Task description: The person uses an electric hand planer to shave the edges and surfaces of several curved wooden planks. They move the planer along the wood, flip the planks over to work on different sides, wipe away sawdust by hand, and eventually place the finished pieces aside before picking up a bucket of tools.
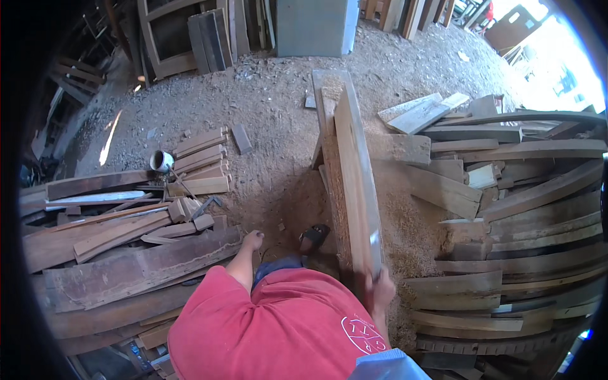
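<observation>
Wooden plank [354, 177], one, gripped by right hand [380, 292]; left hand [252, 240] hangs apparently loosely curled, holding nothing.

I see no packages, labels, signs or screens here (only timber, sawdust and scrap offcuts fill my view).

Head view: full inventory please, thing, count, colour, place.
long plank: one, brown, on edge at centre, near end in the right hand
sawdust: pale heap, ground beside the plank
board stack: many, brown and grey, right side
scrap boards: many, dark brown, left side
short offcuts: several, tan, centre left
metal cup: one, silver, by the offcuts
grey cabinet: one, top centre
sandal: one, dark, on the person's foot by the plank
red shirt: one, bottom centre
left hand: empty, hanging free
right hand: grip on the plank's end
</observation>
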Available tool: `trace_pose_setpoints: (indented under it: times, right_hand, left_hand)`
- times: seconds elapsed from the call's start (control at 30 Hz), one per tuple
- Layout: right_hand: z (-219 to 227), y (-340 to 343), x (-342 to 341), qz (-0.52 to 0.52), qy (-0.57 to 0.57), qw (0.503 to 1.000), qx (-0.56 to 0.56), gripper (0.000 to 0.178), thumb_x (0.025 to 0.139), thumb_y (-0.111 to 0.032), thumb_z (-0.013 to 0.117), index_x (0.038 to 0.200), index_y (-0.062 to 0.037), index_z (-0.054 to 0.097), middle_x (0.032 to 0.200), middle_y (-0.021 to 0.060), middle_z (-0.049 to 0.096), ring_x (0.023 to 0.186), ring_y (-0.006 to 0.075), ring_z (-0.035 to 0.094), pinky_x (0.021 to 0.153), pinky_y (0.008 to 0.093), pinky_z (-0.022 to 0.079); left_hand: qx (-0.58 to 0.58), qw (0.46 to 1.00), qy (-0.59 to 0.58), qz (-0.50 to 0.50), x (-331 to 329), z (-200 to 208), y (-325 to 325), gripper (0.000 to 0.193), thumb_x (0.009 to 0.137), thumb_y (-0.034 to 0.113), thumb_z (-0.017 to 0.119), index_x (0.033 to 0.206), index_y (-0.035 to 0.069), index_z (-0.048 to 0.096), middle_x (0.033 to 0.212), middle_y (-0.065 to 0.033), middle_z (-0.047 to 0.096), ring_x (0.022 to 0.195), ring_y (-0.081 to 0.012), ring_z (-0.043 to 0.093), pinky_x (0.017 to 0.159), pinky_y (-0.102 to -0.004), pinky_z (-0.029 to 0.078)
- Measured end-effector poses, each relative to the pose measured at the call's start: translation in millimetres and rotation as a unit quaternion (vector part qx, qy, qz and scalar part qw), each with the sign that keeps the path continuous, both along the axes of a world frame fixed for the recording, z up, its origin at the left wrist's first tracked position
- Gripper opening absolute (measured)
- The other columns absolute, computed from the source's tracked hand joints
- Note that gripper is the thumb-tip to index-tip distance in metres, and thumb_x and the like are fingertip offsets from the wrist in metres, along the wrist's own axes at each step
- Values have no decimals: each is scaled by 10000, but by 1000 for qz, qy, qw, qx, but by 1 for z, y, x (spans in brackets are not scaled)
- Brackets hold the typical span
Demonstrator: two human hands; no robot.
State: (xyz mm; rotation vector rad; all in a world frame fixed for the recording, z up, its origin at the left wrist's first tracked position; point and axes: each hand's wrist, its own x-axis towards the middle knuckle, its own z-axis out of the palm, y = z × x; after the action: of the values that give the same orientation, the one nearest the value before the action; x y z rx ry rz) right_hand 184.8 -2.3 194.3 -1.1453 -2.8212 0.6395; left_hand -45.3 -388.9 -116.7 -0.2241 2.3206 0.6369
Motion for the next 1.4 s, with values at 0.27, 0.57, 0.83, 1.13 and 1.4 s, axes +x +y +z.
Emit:
trace_pose_setpoints:
  times: [0.27,0.57,0.83,1.13,1.4]
  right_hand:
    - [-8,-2,-36,-36,15,998,51,377,895,-414,791,1021,-75,683,775,224,713,716,474,698,646,566,541]
    - [25,5,55,-128,128,981,-76,628,890,-444,790,1352,-38,664,1114,238,755,1028,411,731,904,482,566]
    - [-37,-53,382,-306,-126,942,-61,668,810,-310,881,1347,12,647,1261,266,707,1190,414,674,1008,477,522]
    - [-116,-84,443,-487,164,835,-197,259,910,-250,825,975,-26,712,631,14,642,505,114,618,461,301,465]
    - [-91,-61,460,-287,131,938,-146,304,851,-234,881,1019,-45,712,704,-14,620,532,89,534,491,288,437]
  left_hand:
    - [38,997,50,-55,-87,5,64,489,1016,434,582,1353,90,667,1336,-229,678,1281,-401,626,1087,-472,493]
    - [135,975,122,-128,-80,49,131,425,1024,362,616,1337,81,676,1280,-210,715,1224,-368,670,1048,-440,512]
    - [152,923,258,-242,74,82,113,482,984,263,658,1420,65,612,1288,-262,667,1233,-423,622,1082,-476,483]
    - [274,750,446,-405,240,267,241,820,843,46,679,1609,146,403,1201,-203,544,1144,-386,532,1025,-495,465]
    - [285,687,429,-512,294,275,212,782,855,63,684,1583,251,470,1244,-169,530,1197,-361,497,1045,-479,465]
